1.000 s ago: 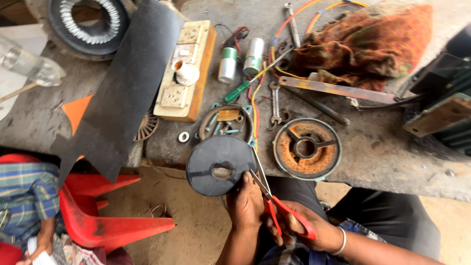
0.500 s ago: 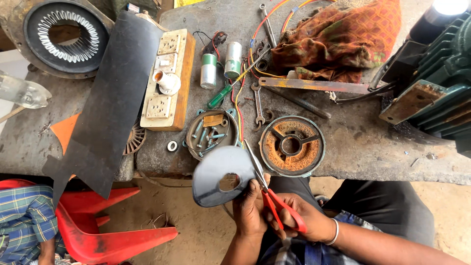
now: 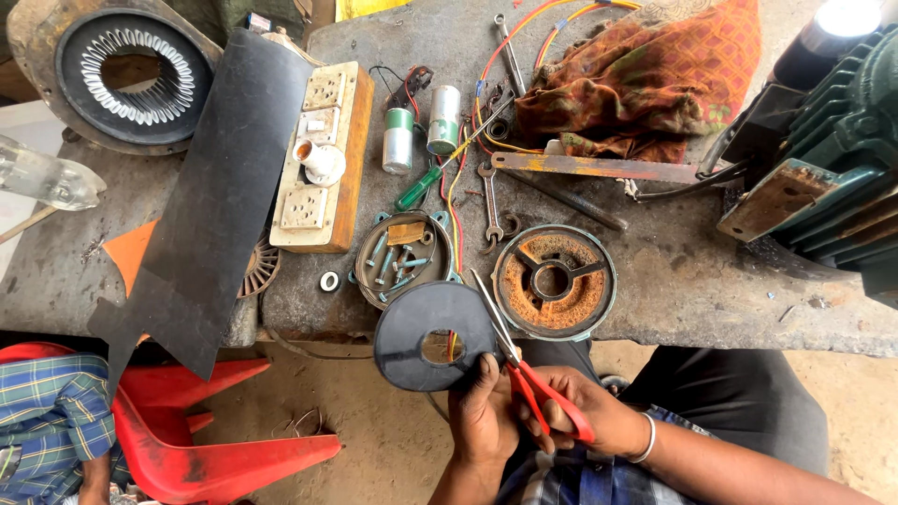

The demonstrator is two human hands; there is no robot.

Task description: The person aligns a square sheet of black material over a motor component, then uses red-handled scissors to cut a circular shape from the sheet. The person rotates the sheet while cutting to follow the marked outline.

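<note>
My left hand (image 3: 482, 411) pinches the lower edge of a round black rubber disc (image 3: 412, 337) with a hole in its middle. The disc hangs in front of the table's near edge. My right hand (image 3: 594, 416) grips red-handled scissors (image 3: 538, 388); their steel blades point up and left along the disc's right rim. Just above the disc, a round metal cover (image 3: 402, 257) on the table holds several bolts. A rusty round motor cover (image 3: 555, 279) lies to its right.
A long black rubber sheet (image 3: 210, 206) drapes over the stone table's (image 3: 673, 290) left part. A wooden switch board (image 3: 323, 154), two capacitors (image 3: 421, 136), spanners, a green screwdriver, an orange cloth (image 3: 645, 79), a green motor (image 3: 832, 168) and a stator ring (image 3: 126, 75) surround the work. A red plastic chair (image 3: 196, 430) stands below left.
The black disc has turned in my left hand and moved right, its hole now facing me. The scissors stay at its right rim. The view has shifted slightly.
</note>
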